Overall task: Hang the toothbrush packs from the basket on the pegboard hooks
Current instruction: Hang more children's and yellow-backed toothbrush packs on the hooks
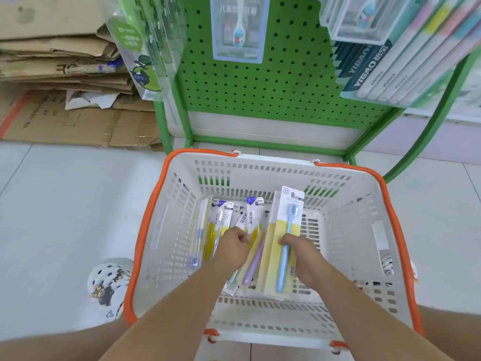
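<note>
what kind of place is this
Most likely a small shop: a green pegboard rack hung with packaged toothbrushes, a shopping basket of more packs, and flattened cardboard boxes stacked alongside.

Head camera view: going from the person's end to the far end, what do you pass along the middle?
Near basket rim → right hand → blue toothbrush pack → far basket wall → green pegboard → hanging toothbrush pack.

The hanging packs [238,27] on the pegboard [281,82] were cut off by the top edge. The left hand [231,250] hid part of the basket's packs [253,217]
</note>
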